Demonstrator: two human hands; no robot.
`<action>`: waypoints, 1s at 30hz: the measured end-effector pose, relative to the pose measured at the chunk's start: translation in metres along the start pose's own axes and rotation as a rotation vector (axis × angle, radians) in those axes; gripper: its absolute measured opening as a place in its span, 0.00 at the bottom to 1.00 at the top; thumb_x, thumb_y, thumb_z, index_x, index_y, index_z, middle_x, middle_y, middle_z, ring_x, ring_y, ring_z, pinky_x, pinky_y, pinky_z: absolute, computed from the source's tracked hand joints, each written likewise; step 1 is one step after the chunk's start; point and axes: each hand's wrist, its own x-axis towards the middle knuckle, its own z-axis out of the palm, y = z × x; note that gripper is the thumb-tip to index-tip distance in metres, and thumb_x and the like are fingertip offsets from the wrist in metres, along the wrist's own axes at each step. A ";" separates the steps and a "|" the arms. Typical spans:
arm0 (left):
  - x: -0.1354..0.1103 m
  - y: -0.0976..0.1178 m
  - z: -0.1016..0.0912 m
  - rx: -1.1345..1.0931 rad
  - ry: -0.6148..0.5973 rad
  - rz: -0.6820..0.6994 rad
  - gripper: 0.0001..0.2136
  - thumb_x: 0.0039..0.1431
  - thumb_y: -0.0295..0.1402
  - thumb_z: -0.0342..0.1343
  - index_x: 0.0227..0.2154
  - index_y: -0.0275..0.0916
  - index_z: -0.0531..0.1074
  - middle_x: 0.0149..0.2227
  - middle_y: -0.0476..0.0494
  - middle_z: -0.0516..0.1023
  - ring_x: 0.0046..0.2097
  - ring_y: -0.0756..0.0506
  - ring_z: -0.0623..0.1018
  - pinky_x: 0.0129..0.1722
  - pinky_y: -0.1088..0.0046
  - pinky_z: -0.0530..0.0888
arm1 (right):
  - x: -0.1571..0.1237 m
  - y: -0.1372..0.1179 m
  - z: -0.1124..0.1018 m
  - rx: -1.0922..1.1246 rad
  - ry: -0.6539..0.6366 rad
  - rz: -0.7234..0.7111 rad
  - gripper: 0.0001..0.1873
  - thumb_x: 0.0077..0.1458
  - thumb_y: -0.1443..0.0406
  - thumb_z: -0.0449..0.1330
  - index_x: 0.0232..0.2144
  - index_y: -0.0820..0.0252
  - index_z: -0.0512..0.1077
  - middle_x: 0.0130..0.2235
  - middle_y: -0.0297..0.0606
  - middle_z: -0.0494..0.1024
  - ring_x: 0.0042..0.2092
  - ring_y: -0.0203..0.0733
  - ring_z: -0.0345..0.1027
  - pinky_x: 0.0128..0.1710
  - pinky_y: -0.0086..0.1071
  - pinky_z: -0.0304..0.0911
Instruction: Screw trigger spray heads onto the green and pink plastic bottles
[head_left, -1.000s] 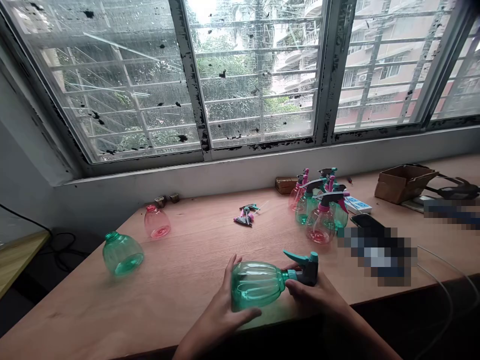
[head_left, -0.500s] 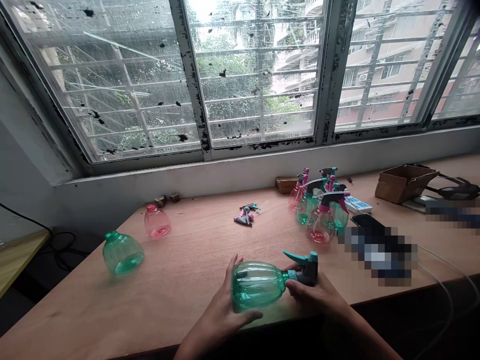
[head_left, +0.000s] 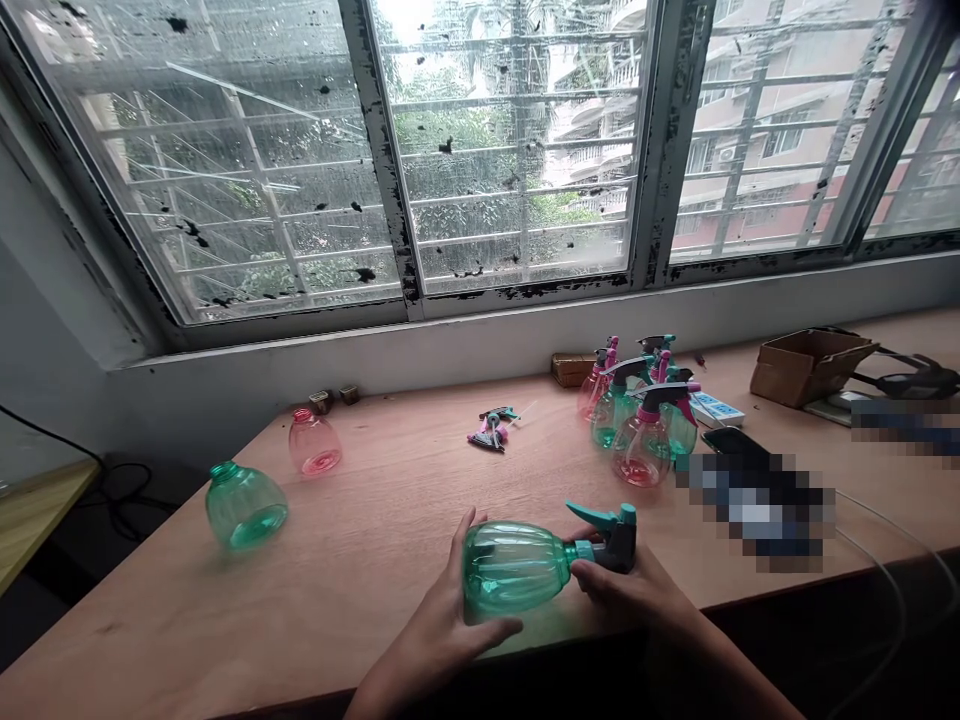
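Note:
A green see-through spray bottle (head_left: 516,567) lies sideways in the air over the table's front edge, its base to the left. My left hand (head_left: 459,610) cups the base, thumb below and fingers behind. My right hand (head_left: 619,582) grips the black and teal spray head (head_left: 616,540) at the neck, with the thumb on the collar; its other fingers are mostly hidden. To the left stand a green bottle (head_left: 246,508) and a pink bottle (head_left: 315,445), both without spray heads. Loose spray heads (head_left: 491,432) lie mid-table.
Several pink and green spray bottles (head_left: 641,450) with heads stand at the back right. Beyond them are a white power strip (head_left: 716,410), a phone (head_left: 739,445), an open cardboard box (head_left: 806,368) and a blurred patch. White cables hang over the right front edge.
Almost nothing differs. Both hands keep their hold on the spray bottle, and my left thumb has shifted very slightly.

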 end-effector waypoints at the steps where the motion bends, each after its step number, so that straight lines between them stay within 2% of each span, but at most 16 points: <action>1: 0.000 -0.001 0.000 0.010 0.000 0.008 0.55 0.53 0.44 0.67 0.70 0.46 0.30 0.73 0.35 0.43 0.71 0.34 0.50 0.69 0.54 0.48 | 0.000 0.000 0.000 -0.011 0.001 -0.010 0.23 0.52 0.50 0.70 0.41 0.62 0.75 0.23 0.31 0.73 0.23 0.35 0.64 0.23 0.28 0.58; 4: -0.001 0.000 -0.002 -0.019 -0.009 0.009 0.55 0.53 0.50 0.65 0.70 0.45 0.30 0.73 0.35 0.42 0.72 0.34 0.48 0.69 0.54 0.48 | 0.000 0.000 0.000 -0.050 0.000 -0.032 0.24 0.51 0.50 0.70 0.41 0.62 0.75 0.24 0.33 0.74 0.25 0.37 0.67 0.25 0.29 0.60; 8: -0.002 0.006 -0.005 -0.089 0.008 -0.034 0.45 0.61 0.56 0.53 0.70 0.45 0.34 0.73 0.35 0.43 0.72 0.34 0.48 0.69 0.52 0.47 | -0.001 0.000 0.000 -0.079 0.024 -0.048 0.24 0.49 0.50 0.71 0.41 0.62 0.76 0.27 0.36 0.77 0.27 0.40 0.69 0.27 0.32 0.63; 15: -0.001 0.007 0.000 -0.052 0.014 -0.026 0.55 0.52 0.42 0.68 0.70 0.48 0.31 0.73 0.35 0.42 0.72 0.35 0.49 0.69 0.53 0.48 | 0.000 0.003 -0.001 -0.044 0.021 -0.019 0.24 0.50 0.50 0.71 0.41 0.62 0.76 0.26 0.35 0.76 0.26 0.39 0.68 0.26 0.31 0.61; 18: -0.001 0.006 -0.001 -0.067 0.016 -0.015 0.57 0.50 0.45 0.69 0.70 0.47 0.31 0.73 0.34 0.42 0.72 0.34 0.48 0.69 0.53 0.48 | 0.000 0.002 -0.001 -0.054 0.019 -0.031 0.24 0.50 0.50 0.71 0.42 0.62 0.76 0.27 0.36 0.77 0.27 0.40 0.70 0.27 0.32 0.62; 21: -0.002 0.006 -0.004 -0.097 -0.002 -0.011 0.50 0.56 0.55 0.59 0.70 0.44 0.33 0.73 0.34 0.42 0.72 0.34 0.48 0.69 0.53 0.47 | 0.000 -0.001 0.000 -0.080 0.014 -0.040 0.23 0.50 0.51 0.71 0.42 0.62 0.77 0.28 0.36 0.78 0.29 0.42 0.71 0.29 0.33 0.64; 23: -0.002 0.007 -0.005 -0.105 0.013 -0.033 0.45 0.61 0.56 0.53 0.70 0.44 0.34 0.73 0.34 0.42 0.72 0.35 0.49 0.69 0.53 0.46 | -0.001 -0.002 0.001 -0.090 0.015 -0.037 0.23 0.50 0.51 0.71 0.41 0.61 0.77 0.29 0.37 0.78 0.29 0.42 0.71 0.29 0.32 0.64; 25: -0.002 0.008 -0.005 -0.116 0.028 -0.054 0.46 0.60 0.53 0.56 0.70 0.44 0.34 0.73 0.34 0.43 0.71 0.35 0.50 0.69 0.53 0.46 | -0.001 -0.002 0.000 -0.083 0.016 -0.031 0.23 0.50 0.51 0.71 0.41 0.61 0.78 0.28 0.36 0.78 0.29 0.41 0.71 0.29 0.32 0.64; 30: 0.000 0.006 -0.001 -0.084 0.005 -0.039 0.57 0.50 0.44 0.69 0.70 0.48 0.31 0.73 0.35 0.42 0.72 0.34 0.48 0.69 0.53 0.48 | 0.000 0.004 0.000 -0.031 0.030 0.004 0.26 0.49 0.48 0.71 0.41 0.61 0.76 0.24 0.33 0.75 0.23 0.37 0.66 0.23 0.29 0.60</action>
